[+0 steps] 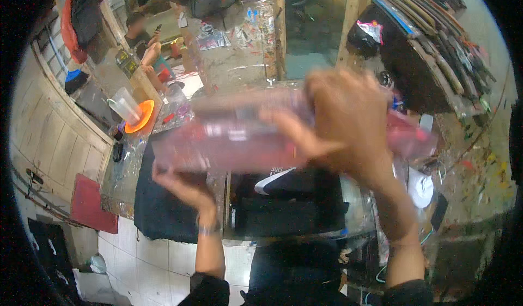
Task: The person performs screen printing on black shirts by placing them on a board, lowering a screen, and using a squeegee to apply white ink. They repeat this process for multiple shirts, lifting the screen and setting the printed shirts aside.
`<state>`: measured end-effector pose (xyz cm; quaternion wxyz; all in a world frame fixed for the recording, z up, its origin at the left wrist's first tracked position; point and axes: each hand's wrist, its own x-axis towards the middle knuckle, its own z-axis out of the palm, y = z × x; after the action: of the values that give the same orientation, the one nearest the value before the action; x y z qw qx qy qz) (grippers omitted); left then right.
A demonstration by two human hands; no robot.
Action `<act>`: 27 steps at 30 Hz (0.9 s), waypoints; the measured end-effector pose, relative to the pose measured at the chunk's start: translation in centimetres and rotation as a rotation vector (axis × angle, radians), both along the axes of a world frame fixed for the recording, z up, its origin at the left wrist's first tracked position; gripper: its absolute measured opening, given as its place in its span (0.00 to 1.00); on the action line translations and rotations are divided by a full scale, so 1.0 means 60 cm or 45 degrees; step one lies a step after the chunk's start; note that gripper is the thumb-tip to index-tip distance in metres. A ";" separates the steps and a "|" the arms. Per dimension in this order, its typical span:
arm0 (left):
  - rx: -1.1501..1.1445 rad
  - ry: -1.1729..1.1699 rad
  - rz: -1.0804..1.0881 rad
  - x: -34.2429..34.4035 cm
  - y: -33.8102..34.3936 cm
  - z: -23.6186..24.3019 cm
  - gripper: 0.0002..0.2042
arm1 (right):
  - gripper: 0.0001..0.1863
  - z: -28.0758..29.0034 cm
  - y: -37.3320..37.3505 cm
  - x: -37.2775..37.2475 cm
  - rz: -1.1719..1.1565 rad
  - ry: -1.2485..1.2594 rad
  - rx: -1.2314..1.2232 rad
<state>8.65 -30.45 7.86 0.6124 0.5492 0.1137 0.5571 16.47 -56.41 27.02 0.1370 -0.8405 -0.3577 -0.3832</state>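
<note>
A blurred pinkish rectangular frame, apparently a printing screen [223, 142], is raised at a slant over the worktable. My left hand [188, 187] grips its lower left corner from below. My right hand [343, 118] is over its right part, fingers curled round the upper edge, thumb reaching left; motion smears the detail. Beneath lies black fabric [286, 213] with a white curved graphic and small white lettering. More black fabric [163, 208] lies to its left.
An orange tray [145, 122] with a clear jug [124, 105] sits left. Stacked long boards [430, 50] are upper right, a white cloth [421, 186] right. A seated person [139, 42] holds a phone. A red board [92, 202] is at lower left.
</note>
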 end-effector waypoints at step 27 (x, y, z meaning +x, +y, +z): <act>-0.010 0.721 1.557 -0.364 0.511 -0.122 0.15 | 0.44 0.282 0.098 0.290 0.214 0.327 -0.120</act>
<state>-13.19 0.23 0.57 0.1351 0.5087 0.5625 0.6377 33.89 -50.52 43.92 0.1736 -0.8552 -0.4238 -0.2426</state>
